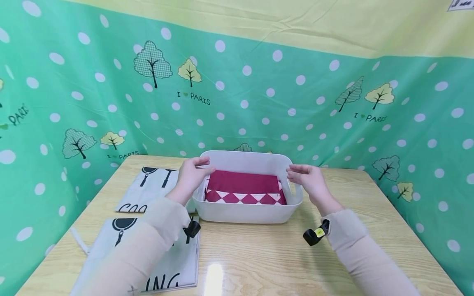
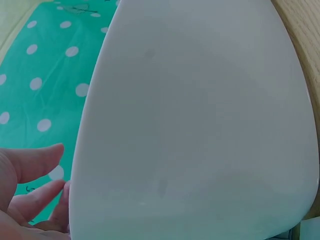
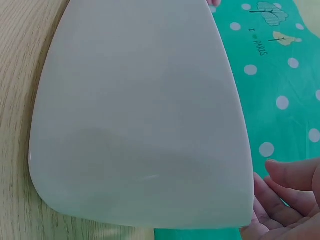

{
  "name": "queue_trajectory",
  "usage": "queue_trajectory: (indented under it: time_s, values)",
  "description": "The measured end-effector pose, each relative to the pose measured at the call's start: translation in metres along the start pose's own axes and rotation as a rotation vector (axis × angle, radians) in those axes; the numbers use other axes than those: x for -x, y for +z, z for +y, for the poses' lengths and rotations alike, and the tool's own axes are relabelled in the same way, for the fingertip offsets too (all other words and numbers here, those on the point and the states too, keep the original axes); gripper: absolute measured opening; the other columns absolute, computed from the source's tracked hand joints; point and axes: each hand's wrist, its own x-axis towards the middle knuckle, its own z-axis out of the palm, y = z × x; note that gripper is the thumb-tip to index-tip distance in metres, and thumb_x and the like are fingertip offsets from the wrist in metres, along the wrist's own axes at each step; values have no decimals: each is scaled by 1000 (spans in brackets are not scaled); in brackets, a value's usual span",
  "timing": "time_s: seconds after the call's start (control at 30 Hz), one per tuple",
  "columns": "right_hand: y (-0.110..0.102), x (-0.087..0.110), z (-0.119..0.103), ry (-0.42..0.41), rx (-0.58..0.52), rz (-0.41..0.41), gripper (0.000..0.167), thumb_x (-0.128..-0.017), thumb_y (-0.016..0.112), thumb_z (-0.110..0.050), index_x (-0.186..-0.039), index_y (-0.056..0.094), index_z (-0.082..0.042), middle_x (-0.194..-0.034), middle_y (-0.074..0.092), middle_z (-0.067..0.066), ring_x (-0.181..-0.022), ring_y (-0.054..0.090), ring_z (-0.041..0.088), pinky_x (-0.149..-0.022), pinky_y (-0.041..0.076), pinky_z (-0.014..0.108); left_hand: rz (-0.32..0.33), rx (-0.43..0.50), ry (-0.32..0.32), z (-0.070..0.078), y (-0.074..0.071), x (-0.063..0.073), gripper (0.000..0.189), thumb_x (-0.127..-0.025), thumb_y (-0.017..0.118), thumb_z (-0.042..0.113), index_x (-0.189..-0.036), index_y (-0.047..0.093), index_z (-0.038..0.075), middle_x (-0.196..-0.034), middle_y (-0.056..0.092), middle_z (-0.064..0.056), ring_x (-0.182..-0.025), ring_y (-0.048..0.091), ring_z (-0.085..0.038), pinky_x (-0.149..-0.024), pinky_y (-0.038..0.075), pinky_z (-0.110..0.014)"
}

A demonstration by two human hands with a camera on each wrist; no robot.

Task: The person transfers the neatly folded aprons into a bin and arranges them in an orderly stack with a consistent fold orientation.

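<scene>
A white plastic basket [image 1: 244, 213] stands on the table, and a folded maroon cloth [image 1: 240, 182] with a band of maroon and white diamonds lies inside it. At the basket's left end is my left hand [image 1: 192, 174], its thumb apart from the loosely bent fingers. In the left wrist view the left fingertips [image 2: 65, 200] are right at the basket's edge. My right hand [image 1: 307, 179] is at the opposite end, by the handle opening, with fingers extended. The right wrist view has the right fingers [image 3: 275, 202] close along the edge, the thumb held away.
Two folded white cloths with black kitchen-tool prints lie on the left: one farther back [image 1: 133, 191], one nearer [image 1: 177, 263]. A green polka-dot curtain [image 1: 252, 86] hangs close behind the wooden table [image 1: 252, 259].
</scene>
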Motion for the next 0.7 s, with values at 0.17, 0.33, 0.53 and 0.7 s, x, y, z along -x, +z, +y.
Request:
queue_trajectory:
  time_s: [0.17, 0.33, 0.53, 0.7]
  values:
    - [1, 1, 1, 0, -6, 8, 45, -100, 58, -13, -138, 49, 10, -136, 56, 30, -90, 68, 4, -89, 56, 22, 8, -2, 8, 0, -1, 1, 51, -95, 66, 18, -144, 52, 11, -143, 56, -11, -134, 51, -30, -110, 45, -41]
    - [1, 3, -1, -1, -14, 13, 48, -100, 58, -17, -139, 49, 9, -136, 56, 29, -89, 69, 4, -86, 56, 20, 9, -13, 31, 3, -3, 4, 50, -96, 65, 19, -144, 52, 11, -143, 56, -11, -134, 50, -30, -110, 45, -41]
    - [2, 7, -6, -6, -7, 15, 49, -101, 58, -23, -141, 49, 5, -138, 56, 26, -97, 69, 9, -94, 55, 25, 9, -39, 57, 8, -7, 10, 50, -97, 64, 21, -144, 52, 12, -143, 56, -11, -130, 54, -30, -109, 46, -41]
    - [2, 12, -12, -30, 0, 17, 49, -101, 57, -24, -140, 50, 3, -138, 56, 25, -95, 68, 5, -98, 53, 29, -1, -56, 88, 14, -11, 15, 49, -97, 63, 22, -143, 52, 12, -142, 56, -11, -128, 55, -30, -108, 47, -42]
